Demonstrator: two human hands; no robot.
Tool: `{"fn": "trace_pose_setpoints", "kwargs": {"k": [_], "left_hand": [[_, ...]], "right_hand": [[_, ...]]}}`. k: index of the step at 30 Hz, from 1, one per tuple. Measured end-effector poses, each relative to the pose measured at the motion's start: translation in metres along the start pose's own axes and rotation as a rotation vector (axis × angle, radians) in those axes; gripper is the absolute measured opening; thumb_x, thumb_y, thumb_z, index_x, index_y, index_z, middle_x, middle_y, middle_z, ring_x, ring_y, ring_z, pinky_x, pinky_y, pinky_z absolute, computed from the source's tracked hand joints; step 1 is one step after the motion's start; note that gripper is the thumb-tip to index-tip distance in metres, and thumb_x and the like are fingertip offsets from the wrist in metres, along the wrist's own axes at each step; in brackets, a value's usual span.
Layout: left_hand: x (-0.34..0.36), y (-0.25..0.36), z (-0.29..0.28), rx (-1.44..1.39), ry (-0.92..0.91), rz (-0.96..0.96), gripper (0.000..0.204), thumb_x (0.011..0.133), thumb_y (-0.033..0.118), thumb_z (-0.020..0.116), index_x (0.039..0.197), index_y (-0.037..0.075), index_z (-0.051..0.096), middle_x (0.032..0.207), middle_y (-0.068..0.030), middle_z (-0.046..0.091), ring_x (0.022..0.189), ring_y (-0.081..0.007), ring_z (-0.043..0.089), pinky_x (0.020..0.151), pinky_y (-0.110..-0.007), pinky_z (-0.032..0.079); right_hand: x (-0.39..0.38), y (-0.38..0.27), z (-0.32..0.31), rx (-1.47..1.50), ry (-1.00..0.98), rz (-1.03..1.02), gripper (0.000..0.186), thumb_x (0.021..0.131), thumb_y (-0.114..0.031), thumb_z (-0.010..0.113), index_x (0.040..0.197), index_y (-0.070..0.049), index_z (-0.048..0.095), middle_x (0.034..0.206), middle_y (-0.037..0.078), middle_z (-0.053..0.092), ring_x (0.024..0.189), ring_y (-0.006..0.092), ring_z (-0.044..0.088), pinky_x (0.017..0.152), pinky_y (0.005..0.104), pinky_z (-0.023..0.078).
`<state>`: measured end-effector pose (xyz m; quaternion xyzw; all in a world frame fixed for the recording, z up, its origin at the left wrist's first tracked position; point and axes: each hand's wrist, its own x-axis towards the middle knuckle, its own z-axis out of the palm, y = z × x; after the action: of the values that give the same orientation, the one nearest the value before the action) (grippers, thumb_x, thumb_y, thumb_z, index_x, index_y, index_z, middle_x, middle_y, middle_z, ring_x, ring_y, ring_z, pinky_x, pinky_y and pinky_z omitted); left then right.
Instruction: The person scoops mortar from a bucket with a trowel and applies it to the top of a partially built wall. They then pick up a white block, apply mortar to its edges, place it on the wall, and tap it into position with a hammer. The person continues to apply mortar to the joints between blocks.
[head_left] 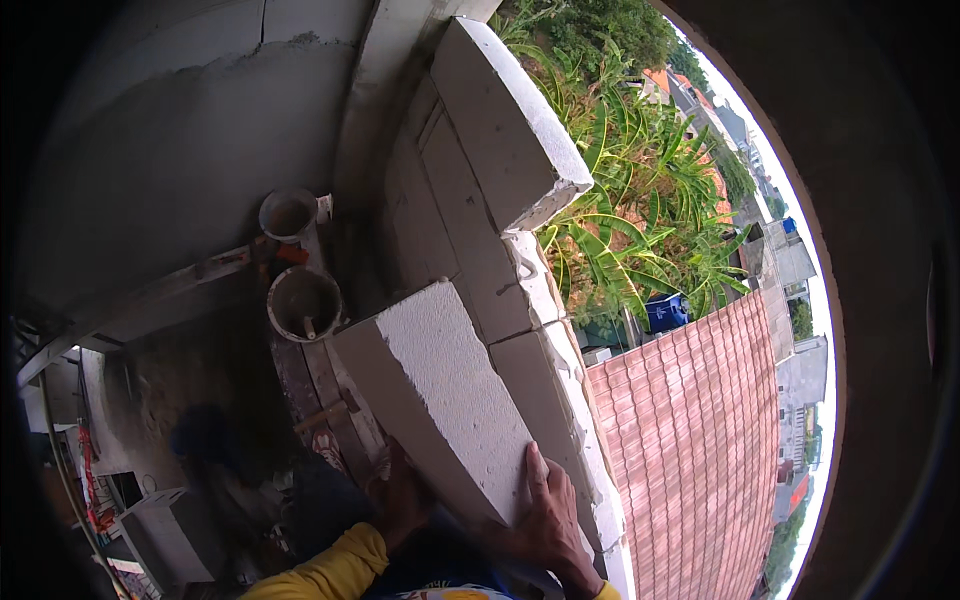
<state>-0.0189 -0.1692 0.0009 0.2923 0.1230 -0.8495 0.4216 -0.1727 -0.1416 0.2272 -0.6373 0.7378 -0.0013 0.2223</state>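
A long pale aerated concrete block (447, 375) is held between my two hands, tilted beside the wall. My left hand (400, 503) grips its left side near the close end, with its fingers partly in shadow. Along the right edge, my right hand (548, 508) presses with its fingers on the block's top face and corner. Just right of the block runs the block wall (515, 370), with whitish mortar (570, 385) along its top edge. A further block (500, 125) stands one course higher at the wall's far end.
A bucket (273, 318) with a tool handle inside stands on planks left of the block. Behind it is another bucket (287, 193). A hammer (325, 413) lies on the planks. Beyond the wall are a red tiled roof (690, 430) and banana plants (640, 180).
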Motion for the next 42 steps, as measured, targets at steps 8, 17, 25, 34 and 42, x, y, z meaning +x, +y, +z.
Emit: {"fn": "trace_pose_setpoints", "kwargs": {"k": [8, 17, 25, 34, 42], "left_hand": [[-0.005, -0.066, 0.037, 0.660, -0.387, 0.072, 0.087, 0.106, 0.072, 0.043, 0.160, 0.004, 0.037, 0.157, -0.0168, 0.048, 0.141, -0.0314, 0.052, 0.121, -0.045, 0.041], [-0.068, -0.062, 0.194, 0.628, -0.480, -0.290, 0.089, 0.108, 0.073, 0.037, 0.154, -0.003, 0.043, 0.149, -0.0186, 0.057, 0.137, -0.0292, 0.055, 0.120, -0.041, 0.042], [-0.027, -0.118, 0.252, 0.254, -0.617, -0.139, 0.113, 0.099, 0.074, 0.057, 0.167, 0.001, 0.004, 0.170, -0.0259, 0.022, 0.159, -0.0343, 0.026, 0.130, -0.047, 0.025], [0.035, -0.116, 0.313, 0.350, -0.315, -0.244, 0.146, 0.084, 0.070, 0.081, 0.166, 0.007, -0.022, 0.175, -0.0303, -0.004, 0.165, -0.0384, 0.001, 0.132, -0.056, 0.007], [0.092, -0.107, 0.319, 0.403, -0.259, -0.229, 0.126, 0.085, 0.069, 0.082, 0.154, -0.014, 0.019, 0.146, -0.0329, 0.050, 0.148, -0.0369, 0.042, 0.125, -0.048, 0.030]], "right_hand": [[-0.088, 0.054, -0.045, 0.225, 0.242, 0.216, 0.145, 0.059, -0.030, 0.100, 0.172, -0.006, 0.013, 0.137, 0.029, 0.045, 0.129, 0.0502, 0.054, 0.104, 0.0604, 0.053], [-0.116, 0.027, -0.150, -0.030, 0.310, 0.402, 0.142, 0.057, -0.033, 0.101, 0.173, -0.017, 0.019, 0.159, 0.036, 0.040, 0.146, 0.0518, 0.045, 0.118, 0.0574, 0.045], [-0.101, 0.014, -0.219, -0.256, 0.418, 0.095, 0.117, 0.072, -0.041, 0.095, 0.164, 0.001, 0.036, 0.132, 0.020, 0.065, 0.121, 0.0366, 0.060, 0.107, 0.0514, 0.050], [-0.035, 0.046, -0.245, -0.380, 0.461, -0.048, 0.111, 0.078, -0.052, 0.090, 0.162, 0.002, 0.041, 0.116, 0.016, 0.069, 0.113, 0.0370, 0.059, 0.100, 0.0526, 0.050], [0.026, 0.097, -0.242, -0.183, 0.480, 0.123, 0.116, 0.065, -0.038, 0.095, 0.165, -0.014, 0.043, 0.126, 0.027, 0.052, 0.113, 0.0448, 0.066, 0.093, 0.0537, 0.059]]}}
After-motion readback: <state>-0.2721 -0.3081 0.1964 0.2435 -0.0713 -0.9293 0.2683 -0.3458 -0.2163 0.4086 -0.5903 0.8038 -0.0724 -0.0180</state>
